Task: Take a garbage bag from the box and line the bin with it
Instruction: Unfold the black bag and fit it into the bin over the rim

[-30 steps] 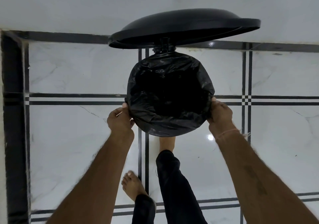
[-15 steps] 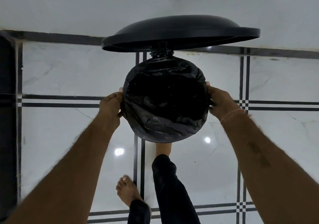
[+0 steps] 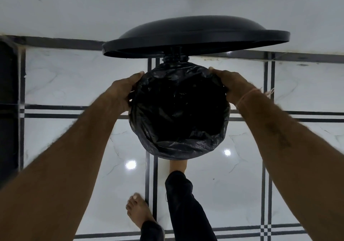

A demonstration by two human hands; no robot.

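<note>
A round black pedal bin stands on the floor with its lid (image 3: 195, 34) raised toward the wall. A black garbage bag (image 3: 178, 147) lines it, its crumpled edge folded over the rim all the way round. My left hand (image 3: 123, 90) grips the bag's edge at the far left of the rim, fingers wrapped over it. My right hand (image 3: 231, 84) grips the edge at the far right in the same way. The bin's body is hidden under the bag. The box is out of view.
White marble floor (image 3: 65, 80) with black inlay lines surrounds the bin. A white wall (image 3: 167, 2) rises just behind the lid. My right foot (image 3: 177, 166) is under the bin's near edge; my left foot (image 3: 138, 211) stands further back. A dark surface (image 3: 8, 101) runs along the left edge.
Both hands slid along the rim from the near sides to the far sides, still holding the bag's edge. The view moved closer to the bin.
</note>
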